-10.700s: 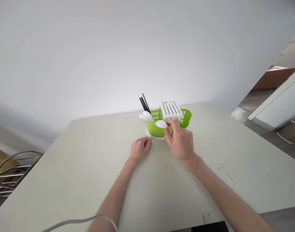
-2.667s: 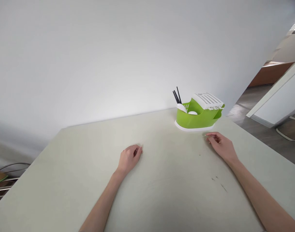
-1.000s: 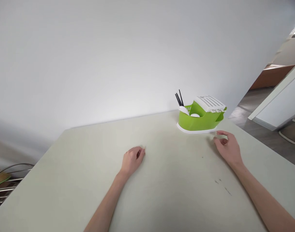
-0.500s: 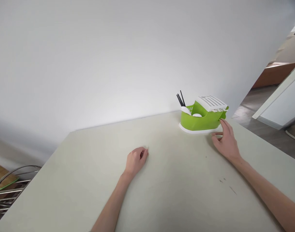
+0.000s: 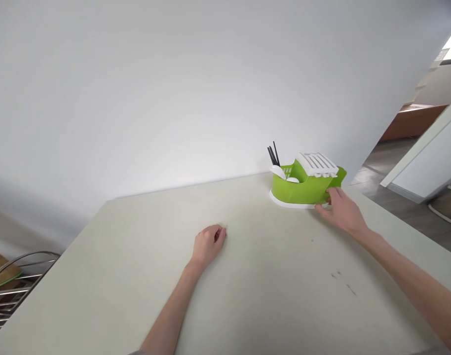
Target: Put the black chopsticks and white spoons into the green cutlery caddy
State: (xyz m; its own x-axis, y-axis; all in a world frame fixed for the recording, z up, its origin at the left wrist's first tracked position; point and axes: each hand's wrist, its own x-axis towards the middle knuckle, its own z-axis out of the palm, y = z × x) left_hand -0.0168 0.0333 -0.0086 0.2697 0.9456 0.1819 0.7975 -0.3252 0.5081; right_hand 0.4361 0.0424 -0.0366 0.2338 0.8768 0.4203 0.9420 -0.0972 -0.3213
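A green plastic utensil holder (image 5: 299,191) with a white slotted top (image 5: 318,163) and a white base stands on the table near the wall. Black chopsticks (image 5: 273,154) and white spoons (image 5: 278,171) poke out of its left part. My right hand (image 5: 342,211) is at its right front corner, fingers bent round the lower edge and thumb close to the base; the fingertips are partly hidden. Loosely curled, my left hand (image 5: 207,245) rests on the table with nothing visible in it, well apart from the holder.
The pale table (image 5: 110,276) meets a white wall (image 5: 173,98) at the back. To the left, lower down, is a metal rack (image 5: 21,286) with a wooden board (image 5: 1,268). Beyond the table's right edge, a grey floor (image 5: 395,172) and a white panel (image 5: 421,162) show.
My right hand has closed in on the holder's right front corner, thumb and fingers drawing nearer together. My left hand stays put. The view has shifted slightly.
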